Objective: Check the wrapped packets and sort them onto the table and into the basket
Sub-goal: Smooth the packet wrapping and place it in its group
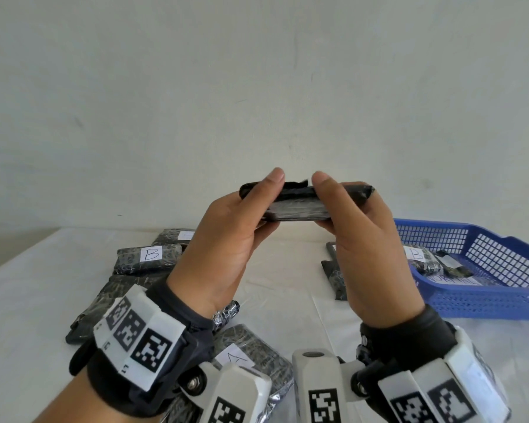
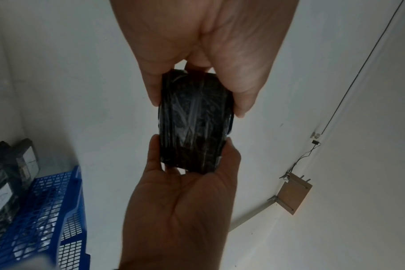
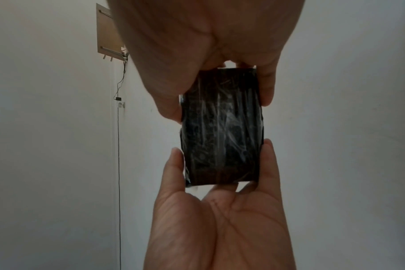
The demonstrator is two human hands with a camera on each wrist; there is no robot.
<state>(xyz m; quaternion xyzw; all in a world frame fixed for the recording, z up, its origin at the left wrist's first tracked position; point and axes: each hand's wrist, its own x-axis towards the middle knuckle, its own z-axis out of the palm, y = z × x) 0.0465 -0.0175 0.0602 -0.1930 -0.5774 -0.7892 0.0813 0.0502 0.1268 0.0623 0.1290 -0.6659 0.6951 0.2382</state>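
A black, plastic-wrapped packet (image 1: pixel 297 206) is held up in the air above the white table (image 1: pixel 28 300), flat and edge-on to me. My left hand (image 1: pixel 261 190) grips its left end, thumb on top and fingers behind. At the other end my right hand (image 1: pixel 345 193) grips it the same way. Both wrist views show the packet's shiny broad face (image 2: pixel 194 124) (image 3: pixel 222 127) pinched between the two hands; no label shows on it. The blue mesh basket (image 1: pixel 486 297) stands on the table at the right.
Several wrapped packets lie on the table at the left, one labelled B (image 1: pixel 148 259) and one labelled A (image 1: pixel 248 352). Another packet (image 1: pixel 338 276) lies beside the basket. Inside the basket lies a packet labelled B (image 1: pixel 422 261). A white wall rises behind the table.
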